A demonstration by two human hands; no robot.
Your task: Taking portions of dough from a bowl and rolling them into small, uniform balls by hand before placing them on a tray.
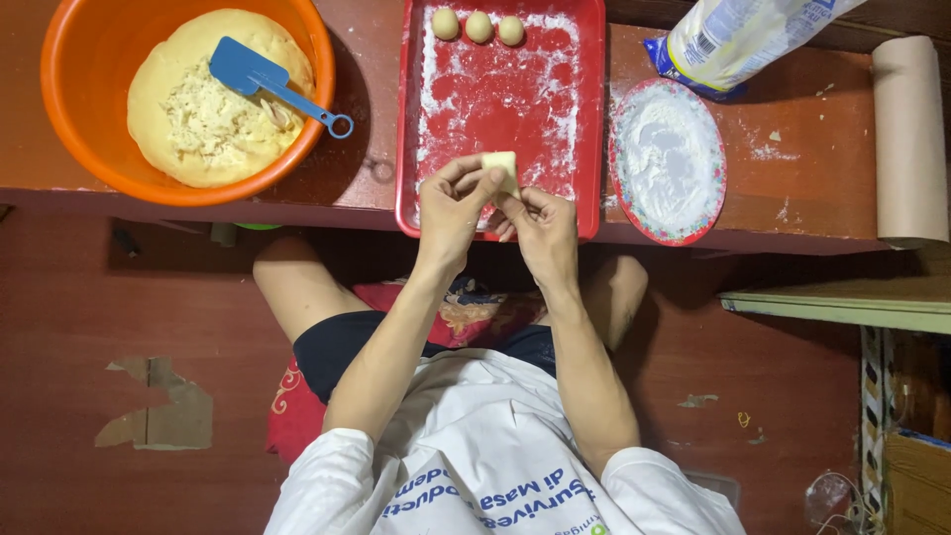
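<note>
My left hand (454, 203) and my right hand (540, 223) meet over the near edge of a red tray (591, 119), pinching one small pale piece of dough (502, 164) between their fingertips. At the tray's far end three round dough balls (478, 26) lie in a row on scattered flour. An orange bowl (74, 129) at the left holds a big mass of dough (198, 119) with a blue scraper (260, 77) resting in it.
A patterned plate of flour (667, 159) sits right of the tray, with a flour bag (738, 35) behind it. A brown paper roll (909, 139) lies at the far right. All rest on a low red wooden table (792, 213); I sit on the floor.
</note>
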